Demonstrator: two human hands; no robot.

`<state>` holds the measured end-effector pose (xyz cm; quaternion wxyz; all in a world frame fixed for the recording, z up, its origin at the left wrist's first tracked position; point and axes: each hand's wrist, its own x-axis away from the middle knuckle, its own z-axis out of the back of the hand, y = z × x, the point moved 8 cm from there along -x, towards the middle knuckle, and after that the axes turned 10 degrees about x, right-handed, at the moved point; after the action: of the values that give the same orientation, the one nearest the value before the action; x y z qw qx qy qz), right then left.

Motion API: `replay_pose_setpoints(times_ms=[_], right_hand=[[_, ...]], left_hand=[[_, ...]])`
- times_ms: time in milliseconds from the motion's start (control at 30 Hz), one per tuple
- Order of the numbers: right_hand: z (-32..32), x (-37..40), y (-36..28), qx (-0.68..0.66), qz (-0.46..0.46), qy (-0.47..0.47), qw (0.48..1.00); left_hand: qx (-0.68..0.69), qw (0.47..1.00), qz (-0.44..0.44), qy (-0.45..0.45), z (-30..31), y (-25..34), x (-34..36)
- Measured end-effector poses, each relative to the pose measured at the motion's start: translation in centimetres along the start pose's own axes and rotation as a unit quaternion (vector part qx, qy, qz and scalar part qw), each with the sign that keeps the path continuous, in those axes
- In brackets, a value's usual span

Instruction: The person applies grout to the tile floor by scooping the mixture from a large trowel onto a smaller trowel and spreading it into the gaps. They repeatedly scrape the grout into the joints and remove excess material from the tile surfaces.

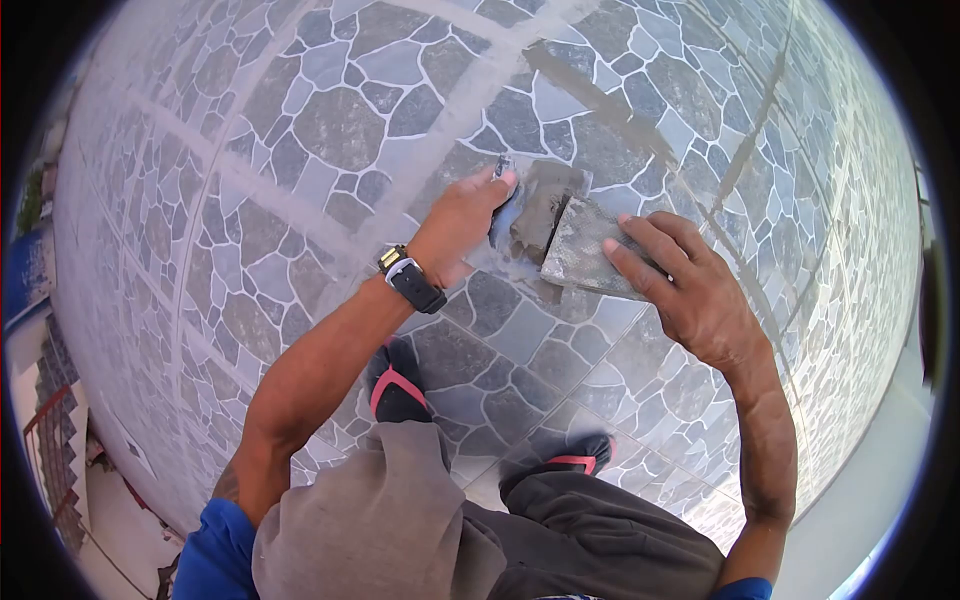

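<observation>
My left hand is closed around the short handle of what looks like a putty knife; most of the tool is hidden by the hand. My right hand grips a flat, grey, squarish slab, its fingertips on the upper face and the thumb out of sight. Wet grey grout paste lies in a thick smear at the slab's left edge, between both hands. Below is a tiled floor with a grey stone pattern and pale lines.
Dark wet grout strips run along joints at the upper right, with another strip farther right. Pale dusty bands cross the tiles. Below the hands are my feet in flip-flops with pink straps. A railing stands at the far left.
</observation>
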<state>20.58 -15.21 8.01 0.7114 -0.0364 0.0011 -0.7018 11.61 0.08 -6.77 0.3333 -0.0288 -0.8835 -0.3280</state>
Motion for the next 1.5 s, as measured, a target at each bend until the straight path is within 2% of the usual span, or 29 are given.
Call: replay_pose_setpoints(times_ms=[100,167,200,267,333,433,533,633,733,833,867,1000,1100,1133,1267,1367,1400,1500], right_hand=[[0.6,0.8,0.9,0.008,0.000,-0.028,1.000],[0.0,1.9,3.1,-0.019,-0.045,-0.043,0.998],[-0.4,2.6,4.4,-0.033,-0.065,-0.050,0.996],[-1.6,4.7,8.1,-0.116,-0.200,0.003,0.973],[-4.5,6.4,11.8,-0.039,-0.280,-0.020,0.959],[-7.2,5.9,13.8,0.076,-0.272,-0.009,0.959],[-10.2,3.7,14.1,0.130,-0.302,-0.041,0.943],[-16.4,0.9,12.3,0.267,-0.193,-0.115,0.937],[-14.0,-1.0,11.2,0.137,-0.225,-0.124,0.957],[-10.8,-1.6,12.5,0.106,-0.276,-0.101,0.950],[-11.1,-1.8,13.2,0.140,-0.295,-0.090,0.941],[-16.1,-3.5,11.6,0.213,-0.220,-0.178,0.935],[-10.7,-3.4,12.7,0.020,-0.254,-0.114,0.960],[-10.6,-2.6,14.6,0.006,-0.303,-0.113,0.946],[-11.5,-1.8,17.1,0.085,-0.378,-0.097,0.917],[-15.4,-3.6,13.6,0.158,-0.267,-0.140,0.940],[-14.6,-4.0,13.6,0.116,-0.263,-0.145,0.947],[-9.5,-3.2,17.6,-0.087,-0.334,-0.135,0.929]], left_hand=[[0.006,1.000,0.006,0.015,-0.3,-0.6,0.0],[0.059,0.998,0.003,0.017,-0.5,-0.6,-0.1],[0.038,0.999,0.003,0.022,-0.2,-0.4,-0.1],[-0.002,0.999,-0.001,0.038,0.7,0.5,0.2],[0.009,1.000,-0.014,0.024,0.3,0.8,0.5],[-0.012,1.000,-0.015,0.016,0.0,0.8,1.2],[-0.040,0.999,0.000,0.023,-0.8,1.1,2.2],[-0.036,0.998,0.000,0.042,-0.2,0.6,2.2],[-0.013,0.999,0.006,0.035,0.2,0.6,2.0],[-0.001,0.999,0.015,0.047,0.8,0.6,2.4],[0.001,0.999,0.016,0.052,0.8,0.6,2.5],[-0.020,0.999,0.012,0.039,1.1,0.4,2.2],[0.003,0.999,0.011,0.043,0.4,0.9,3.1],[0.002,0.999,0.016,0.043,0.4,0.9,3.1],[-0.037,0.999,0.006,0.020,0.5,1.0,3.1],[-0.019,1.000,0.011,0.015,0.0,0.9,3.1],[-0.013,1.000,0.010,0.015,0.2,1.0,3.0],[0.010,1.000,0.015,0.016,0.7,0.4,3.1]])
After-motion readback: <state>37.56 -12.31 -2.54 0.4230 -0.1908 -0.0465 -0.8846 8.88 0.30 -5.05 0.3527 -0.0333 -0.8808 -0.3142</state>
